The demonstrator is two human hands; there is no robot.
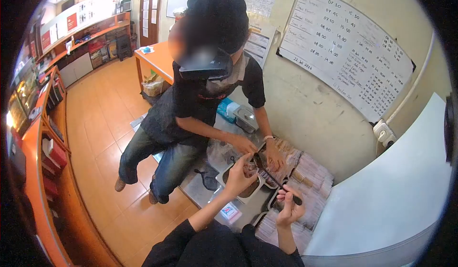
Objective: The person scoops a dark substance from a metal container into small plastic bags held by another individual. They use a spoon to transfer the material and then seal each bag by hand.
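Note:
My right hand (291,209) is closed round the handle of a long black spoon (273,177), whose head is beside my left hand. With bent fingers, my left hand (238,175) holds a small clear plastic bag (249,169) over a metal container (253,190) with dark contents. Rows of small filled packets (312,176) lie to the right. Across the table, a co-worker's one hand (244,144) is near the spoon head, and the other hand (275,158) rests on packets at the back.
A co-worker (205,95) in dark clothes sits at the table's far left. A lidded metal box (245,119) stands behind. A small card packet (231,212) lies near the front edge. A whiteboard (348,47) hangs on the wall; a pale panel (381,186) rises at right.

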